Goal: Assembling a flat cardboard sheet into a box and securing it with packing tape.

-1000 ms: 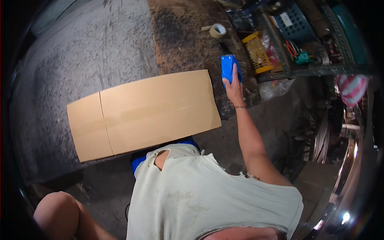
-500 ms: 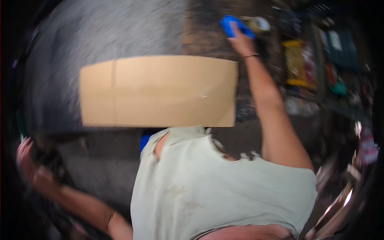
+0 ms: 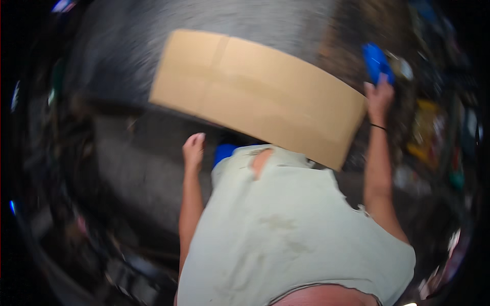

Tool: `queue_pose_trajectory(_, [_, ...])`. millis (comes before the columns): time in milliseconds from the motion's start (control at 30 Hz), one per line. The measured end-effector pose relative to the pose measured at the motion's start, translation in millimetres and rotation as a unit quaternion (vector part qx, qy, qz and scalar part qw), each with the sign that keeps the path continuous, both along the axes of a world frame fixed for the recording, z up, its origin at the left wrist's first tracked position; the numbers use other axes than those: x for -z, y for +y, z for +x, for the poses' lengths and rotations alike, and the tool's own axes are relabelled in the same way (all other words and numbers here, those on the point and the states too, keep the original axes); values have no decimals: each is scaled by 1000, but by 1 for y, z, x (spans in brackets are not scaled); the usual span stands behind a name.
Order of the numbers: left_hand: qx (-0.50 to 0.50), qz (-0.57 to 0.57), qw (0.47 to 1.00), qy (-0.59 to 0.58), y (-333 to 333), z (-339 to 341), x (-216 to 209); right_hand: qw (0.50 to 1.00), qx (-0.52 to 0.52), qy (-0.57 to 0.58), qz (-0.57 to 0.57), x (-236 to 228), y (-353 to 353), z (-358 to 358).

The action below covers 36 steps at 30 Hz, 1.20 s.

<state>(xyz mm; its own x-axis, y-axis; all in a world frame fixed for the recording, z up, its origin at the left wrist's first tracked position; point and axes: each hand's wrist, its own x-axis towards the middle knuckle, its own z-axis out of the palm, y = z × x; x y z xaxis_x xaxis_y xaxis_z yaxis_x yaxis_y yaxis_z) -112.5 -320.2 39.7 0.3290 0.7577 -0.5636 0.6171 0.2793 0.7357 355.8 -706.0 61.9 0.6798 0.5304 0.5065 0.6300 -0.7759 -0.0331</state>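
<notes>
Evidently, head view: a blue tool [image 3: 376,62] is being gripped by fingers of the right hand [image 3: 380,102], just beside the far right corner of the cardboard sheet [image 3: 260,97] on the bench [image 3: 270,20]. Tool handling seems in hand; corner clearance is being called for. By the left hand [image 3: 194,147] nothing is visibly being held; finger closure cannot be told. Beyond the sheet, bare surface is being left.
</notes>
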Motion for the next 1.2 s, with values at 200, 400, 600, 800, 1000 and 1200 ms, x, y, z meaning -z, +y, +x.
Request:
queue_pose_trajectory(200, [61, -157, 981, -92, 20, -12, 43, 904, 246, 255, 241, 43, -77, -140])
queue_pose_trajectory(400, [280, -4, 947, -156, 46, 11, 39, 635, 407, 394, 525, 49, -112, -285])
queue_pose_trajectory(600, [478, 354, 792, -137, 62, 38, -6, 596, 374, 387, 596, 46, -41, -299])
queue_pose_trajectory(800, [530, 621, 574, -63, 56, 74, -55, 526, 278, 430, 680, -58, -27, -281])
queue_pose_trajectory(1000, [535, 595, 550, -238, 111, 138, -115, 548, 174, 455, 680, -144, -9, -262])
queue_pose_trajectory(1200, [530, 586, 555, -261, 139, 183, -199, 550, 27, 441, 708, -179, -3, -248])
